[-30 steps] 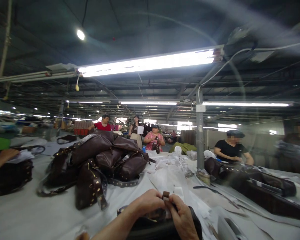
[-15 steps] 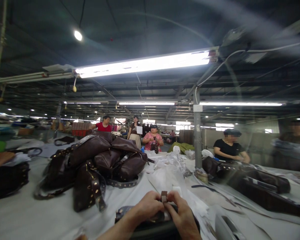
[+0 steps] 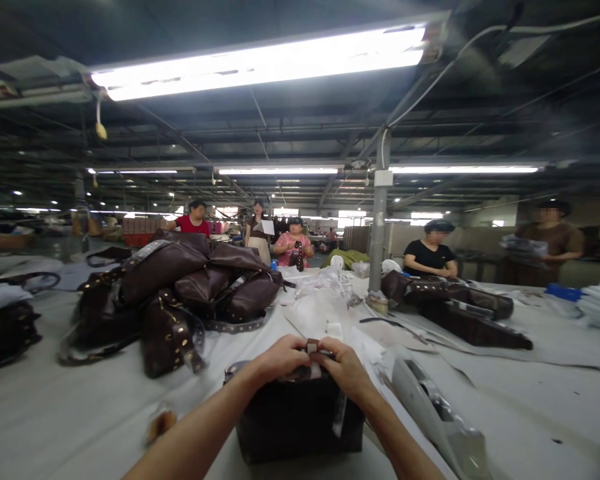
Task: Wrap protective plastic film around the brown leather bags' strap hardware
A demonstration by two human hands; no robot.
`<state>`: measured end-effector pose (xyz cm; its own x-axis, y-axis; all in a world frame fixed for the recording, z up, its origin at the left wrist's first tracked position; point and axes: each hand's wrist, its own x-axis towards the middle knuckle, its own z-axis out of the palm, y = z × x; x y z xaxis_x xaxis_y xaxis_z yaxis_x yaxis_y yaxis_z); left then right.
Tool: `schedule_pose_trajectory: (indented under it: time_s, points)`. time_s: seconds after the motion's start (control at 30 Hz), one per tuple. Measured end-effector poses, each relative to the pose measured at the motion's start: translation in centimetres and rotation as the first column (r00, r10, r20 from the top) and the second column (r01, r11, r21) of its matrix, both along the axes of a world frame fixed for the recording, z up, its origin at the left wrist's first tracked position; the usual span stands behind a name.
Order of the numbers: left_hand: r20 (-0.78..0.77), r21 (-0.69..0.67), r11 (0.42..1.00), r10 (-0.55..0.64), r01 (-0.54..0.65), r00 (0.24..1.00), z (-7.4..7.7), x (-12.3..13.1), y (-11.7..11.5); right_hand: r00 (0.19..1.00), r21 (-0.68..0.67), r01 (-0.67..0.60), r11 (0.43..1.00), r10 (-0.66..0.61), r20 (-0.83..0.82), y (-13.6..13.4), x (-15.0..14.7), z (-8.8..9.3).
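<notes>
In front of me a dark brown bag [image 3: 300, 423] stands on the white-covered table, with a clear plastic strip hanging down its near side. Over its top edge, my left hand [image 3: 283, 358] and my right hand [image 3: 345, 367] meet with bent fingers. They pinch a short brown strap [image 3: 311, 345] between them, its end sticking up above the fingertips. A pale patch shows on the strap just under that end. The lower part of the strap is hidden by my fingers.
A heap of dark brown studded bags [image 3: 170, 273] lies to the left. At right rests a grey tape dispenser [image 3: 435, 407], with more dark bags [image 3: 455, 307] beyond. Crumpled clear plastic [image 3: 325, 293] sits by a post [image 3: 379, 227]. Several people work across the table.
My view has tipped downward, so more of the bag and both forearms show. Both hands keep their pinch on the strap. At far left, another person's arm has mostly left the view.
</notes>
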<state>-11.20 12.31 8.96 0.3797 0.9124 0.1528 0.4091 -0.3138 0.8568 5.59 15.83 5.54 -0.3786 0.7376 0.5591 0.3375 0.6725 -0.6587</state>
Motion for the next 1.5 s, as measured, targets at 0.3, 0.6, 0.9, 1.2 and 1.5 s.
schedule_pose_trajectory:
  time_s: [0.3,0.6,0.9,1.2,1.5]
  points:
    - [-0.208,0.134,0.984,0.147,-0.121,0.967,0.5,-0.5,-0.7,0.981,0.258,0.188,0.948,-0.172,-0.085,0.1,-1.7,-1.4]
    - [-0.157,-0.032,0.987,0.148,-0.155,0.976,0.2,-1.2,0.6,0.984,0.229,0.154,0.961,-0.128,-0.126,0.1,-2.3,-1.3]
    - [-0.182,-0.093,0.988,0.106,-0.124,0.978,0.7,-1.2,1.8,0.993,0.197,0.080,0.977,-0.061,-0.100,0.4,-2.4,-0.5]
    - [-0.150,-0.054,0.996,0.068,-0.077,0.986,0.9,-0.6,0.6,0.985,0.086,-0.175,0.981,0.175,0.012,1.1,-0.2,0.7]
    - [-0.188,-0.081,0.996,0.014,-0.030,0.982,1.2,-0.9,-0.1,0.999,0.259,0.012,0.966,-0.004,-0.032,0.5,-1.3,-0.1]
